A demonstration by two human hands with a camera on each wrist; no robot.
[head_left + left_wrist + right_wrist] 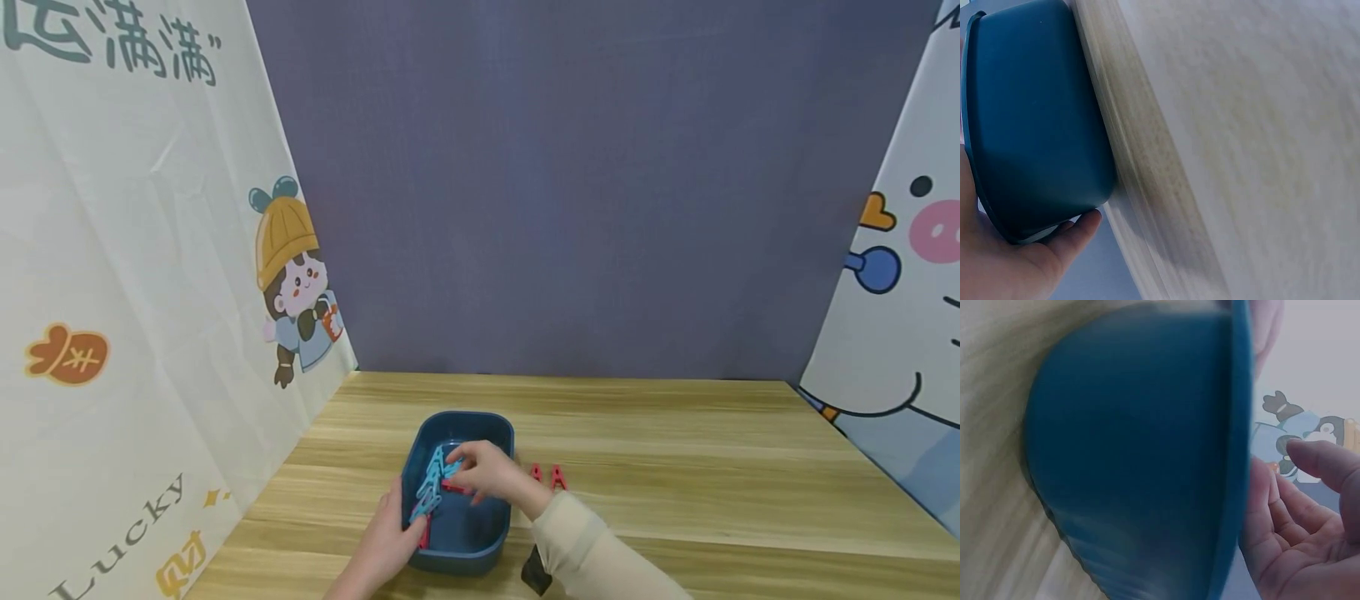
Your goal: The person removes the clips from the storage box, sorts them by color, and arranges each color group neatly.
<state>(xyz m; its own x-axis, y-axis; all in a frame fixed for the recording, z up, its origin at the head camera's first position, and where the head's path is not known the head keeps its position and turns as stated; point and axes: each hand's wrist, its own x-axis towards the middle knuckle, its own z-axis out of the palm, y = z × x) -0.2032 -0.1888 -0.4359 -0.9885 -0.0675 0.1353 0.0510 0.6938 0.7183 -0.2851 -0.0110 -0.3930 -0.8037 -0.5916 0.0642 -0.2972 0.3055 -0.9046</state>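
A dark blue plastic bin stands on the table with several light blue clothespins heaped along its left side. A red clothespin lies among them near the right fingertips, and another red one is by the near left corner. My left hand grips the bin's left rim; in the left wrist view its fingers curl at the bin's corner. Inside the rim, my right hand reaches over the clothespins. The right wrist view shows its thumb apart from the fingers, their tips partly hidden by the bin wall.
Two red clothespins lie on the wooden table just right of the bin. A small black block sits beside the right sleeve. A dark cloth wall rises at the back, with printed sheets on both sides.
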